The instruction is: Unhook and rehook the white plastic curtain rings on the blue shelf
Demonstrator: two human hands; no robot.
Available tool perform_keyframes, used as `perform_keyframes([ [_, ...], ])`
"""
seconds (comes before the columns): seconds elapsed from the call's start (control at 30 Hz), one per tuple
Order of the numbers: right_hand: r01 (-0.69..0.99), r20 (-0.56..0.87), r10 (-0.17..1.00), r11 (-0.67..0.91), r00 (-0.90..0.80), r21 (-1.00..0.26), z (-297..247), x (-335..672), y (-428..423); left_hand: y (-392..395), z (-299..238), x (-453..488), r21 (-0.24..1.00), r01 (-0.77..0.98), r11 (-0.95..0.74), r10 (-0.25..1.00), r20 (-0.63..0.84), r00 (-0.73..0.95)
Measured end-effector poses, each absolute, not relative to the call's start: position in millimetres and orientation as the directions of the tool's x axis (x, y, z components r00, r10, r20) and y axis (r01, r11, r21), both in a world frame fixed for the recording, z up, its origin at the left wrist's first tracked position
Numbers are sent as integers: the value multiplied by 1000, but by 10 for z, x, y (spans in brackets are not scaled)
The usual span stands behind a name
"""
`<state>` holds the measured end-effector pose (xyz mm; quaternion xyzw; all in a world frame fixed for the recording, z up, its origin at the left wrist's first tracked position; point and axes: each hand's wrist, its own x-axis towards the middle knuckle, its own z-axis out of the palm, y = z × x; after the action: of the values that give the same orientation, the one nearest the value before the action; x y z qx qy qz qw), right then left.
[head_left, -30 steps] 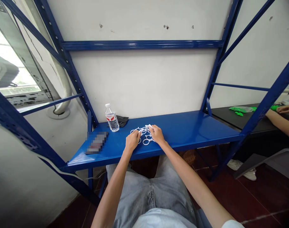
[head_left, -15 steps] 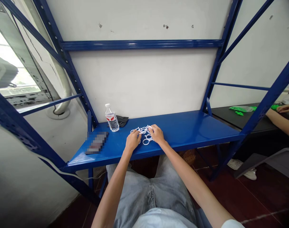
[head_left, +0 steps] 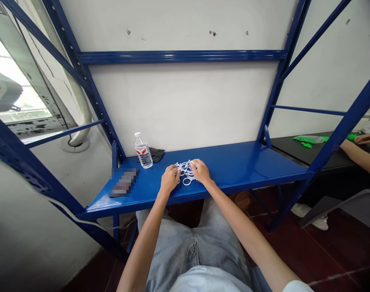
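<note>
Several white plastic rings, joined in a cluster [head_left: 184,166], lie on the blue shelf top [head_left: 233,162] in front of me. On the cluster's left side, my left hand [head_left: 170,177] has its fingers closed around the edge rings. My right hand [head_left: 201,171] grips the cluster's right side with bent fingers. Between the hands the middle rings show, with one ring hanging out toward the front edge. Parts of the cluster are hidden under the fingers, so I cannot tell exactly how the rings are joined.
A water bottle [head_left: 144,154] stands back left, beside a black flat packet [head_left: 157,154]. A blurred dark flat item [head_left: 124,182] lies at the left. Blue posts frame the shelf. At right, another person's arm [head_left: 361,156] rests by green pieces [head_left: 306,144] on a black table [head_left: 288,150].
My left hand has shifted slightly and now covers the rings that stuck out beyond its fingers. The cluster looks a little more gathered between my hands; my right hand has barely moved.
</note>
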<state>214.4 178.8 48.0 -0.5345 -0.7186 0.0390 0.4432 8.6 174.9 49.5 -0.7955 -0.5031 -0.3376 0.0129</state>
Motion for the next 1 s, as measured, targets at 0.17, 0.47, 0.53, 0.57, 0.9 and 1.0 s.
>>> perform_keyframes([
  [0.17,733,608,793,439,-44,-519,472,2142,1790,1733,512,95,317,814,-486,791,556,256],
  [0.47,730,630,772,478,-85,-488,486,2130,1783,1735,517,97,302,823,-481,793,550,261],
  [0.53,713,640,762,506,-104,-486,470,2132,1802,1733,518,96,298,828,-476,795,547,260],
  [0.57,705,642,759,514,-109,-488,460,2132,1813,1731,519,96,295,830,-474,796,547,260],
  [0.9,645,636,745,588,-199,-487,577,2127,1667,1730,509,91,291,831,-474,785,567,249],
  [1.0,627,609,725,645,-321,-437,597,2103,1624,1734,500,97,263,834,-485,777,566,274],
])
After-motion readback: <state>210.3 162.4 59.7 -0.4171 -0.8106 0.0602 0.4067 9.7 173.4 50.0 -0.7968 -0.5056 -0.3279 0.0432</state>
